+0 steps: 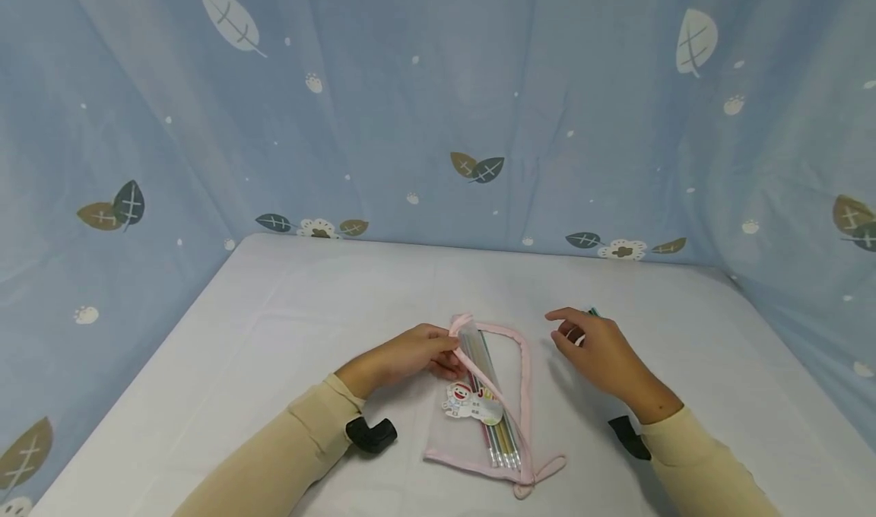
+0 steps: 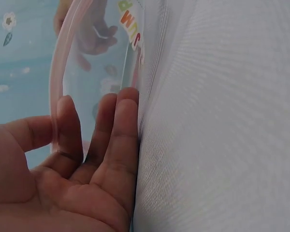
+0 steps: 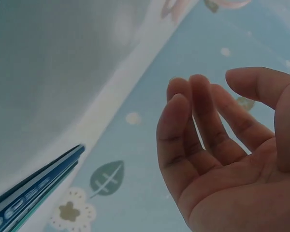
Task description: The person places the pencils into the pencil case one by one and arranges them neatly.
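Note:
A see-through pencil pouch (image 1: 452, 437) with pink edging lies on the table, its flap lifted at the upper left. My left hand (image 1: 417, 350) pinches the pink edge there between thumb and index finger; the left wrist view shows the other fingers against the clear side. Several pencils (image 1: 503, 445) lie inside, partly behind a cartoon label (image 1: 472, 404). To the right of the pouch, my right hand (image 1: 602, 353) hovers with fingers loosely bent and nothing between them. Teal and blue pencils (image 3: 36, 186) show beyond it, mostly hidden behind the hand in the head view.
A white cloth (image 1: 328, 296) covers the table. Blue curtain (image 1: 411, 106) with a leaf pattern hangs behind and on both sides. The pouch's pink loop (image 1: 547, 469) sticks out at its lower right corner. Black wrist mounts (image 1: 372, 435) sit on both forearms.

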`<state>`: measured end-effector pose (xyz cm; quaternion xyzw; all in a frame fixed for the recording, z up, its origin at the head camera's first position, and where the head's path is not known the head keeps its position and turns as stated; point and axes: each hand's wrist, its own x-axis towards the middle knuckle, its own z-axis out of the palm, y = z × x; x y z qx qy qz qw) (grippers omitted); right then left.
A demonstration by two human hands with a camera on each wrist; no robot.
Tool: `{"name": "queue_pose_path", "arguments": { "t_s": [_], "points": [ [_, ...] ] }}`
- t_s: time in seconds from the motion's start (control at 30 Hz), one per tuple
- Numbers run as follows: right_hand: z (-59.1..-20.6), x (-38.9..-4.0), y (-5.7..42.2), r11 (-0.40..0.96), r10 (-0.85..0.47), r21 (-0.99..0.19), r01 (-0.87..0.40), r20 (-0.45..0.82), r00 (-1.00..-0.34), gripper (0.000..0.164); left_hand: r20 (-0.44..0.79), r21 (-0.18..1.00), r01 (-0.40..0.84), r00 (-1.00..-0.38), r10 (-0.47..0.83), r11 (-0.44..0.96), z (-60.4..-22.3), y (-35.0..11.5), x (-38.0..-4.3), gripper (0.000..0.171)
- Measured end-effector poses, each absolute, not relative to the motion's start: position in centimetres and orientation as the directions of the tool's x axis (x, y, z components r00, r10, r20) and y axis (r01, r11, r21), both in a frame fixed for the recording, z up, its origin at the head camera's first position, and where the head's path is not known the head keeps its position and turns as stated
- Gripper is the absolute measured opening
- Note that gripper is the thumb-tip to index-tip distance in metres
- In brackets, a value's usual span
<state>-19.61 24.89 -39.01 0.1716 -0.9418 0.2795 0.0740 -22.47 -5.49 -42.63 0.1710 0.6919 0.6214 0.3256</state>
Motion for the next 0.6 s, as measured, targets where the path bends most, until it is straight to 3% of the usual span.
{"name": "queue_pose_path", "arguments": {
  "t_s": [0.17, 0.6],
  "points": [
    [-39.4, -20.1, 25.8, 0.803, -0.263, -0.479, -0.353, 0.247, -0.933, 0.033, -0.235, 0.972, -0.181, -0.752, 0.616, 0.149, -42.6, -5.5, -22.4, 0.03],
    [-39.6, -20.7, 27.4, 0.827, -0.228, -0.476, -0.298, 0.202, -0.953, 0.046, -0.22, 0.975, -0.187, -0.735, 0.641, 0.12, -42.7, -5.7, -22.7, 0.033]
  ]
}}
